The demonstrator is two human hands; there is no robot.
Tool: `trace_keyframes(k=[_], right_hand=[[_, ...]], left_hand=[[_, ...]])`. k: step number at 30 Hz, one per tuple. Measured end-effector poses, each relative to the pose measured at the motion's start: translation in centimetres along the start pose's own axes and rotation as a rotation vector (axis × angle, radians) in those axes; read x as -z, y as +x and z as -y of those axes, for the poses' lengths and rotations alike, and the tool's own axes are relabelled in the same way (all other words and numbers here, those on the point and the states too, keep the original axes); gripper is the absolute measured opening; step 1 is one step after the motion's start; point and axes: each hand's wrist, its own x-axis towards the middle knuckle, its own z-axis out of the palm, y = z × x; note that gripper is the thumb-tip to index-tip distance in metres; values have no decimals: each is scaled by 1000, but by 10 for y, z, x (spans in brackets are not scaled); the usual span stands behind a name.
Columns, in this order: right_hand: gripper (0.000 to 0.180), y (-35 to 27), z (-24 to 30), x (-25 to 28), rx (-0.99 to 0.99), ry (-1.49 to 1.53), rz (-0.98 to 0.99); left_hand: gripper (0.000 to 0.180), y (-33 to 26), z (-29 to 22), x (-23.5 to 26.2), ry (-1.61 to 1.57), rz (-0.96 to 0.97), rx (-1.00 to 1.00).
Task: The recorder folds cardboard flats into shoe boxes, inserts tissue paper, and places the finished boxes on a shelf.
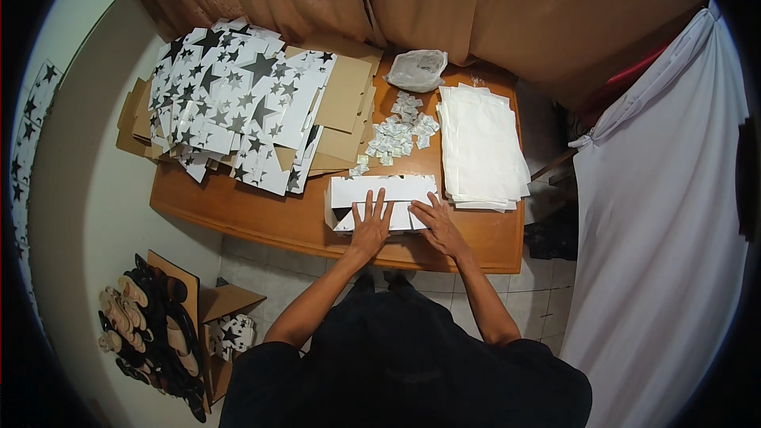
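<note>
A white cardboard box (380,190) lies partly folded on the wooden table (261,218), close to its near edge. My left hand (370,226) rests flat on the box's near flap, fingers spread. My right hand (438,226) presses flat on the right part of the same flap. Neither hand grips anything. The box's left end (331,208) stands up as a short wall.
A heap of flat white box blanks with black and grey stars (234,103) covers the table's left, over brown cardboard sheets (345,103). A stack of white paper sheets (482,147) lies at right. Small packets (400,131) and a plastic bag (417,70) sit behind. Shoes (147,325) and a carton are on the floor at left.
</note>
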Motion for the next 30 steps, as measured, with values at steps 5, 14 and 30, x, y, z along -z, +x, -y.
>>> trace_keyframes(k=[5,14,30], right_hand=[[61,3,11,-2,-72,-190,24],[64,5,9,-12,-52,-174,-77],[57,4,4,-23,-40,-40,-197]], left_hand=[[69,-3,1,1,-1,49,6],[75,-20,-19,80,4,89,-97],[105,-58,109,147,-329,13,-7]])
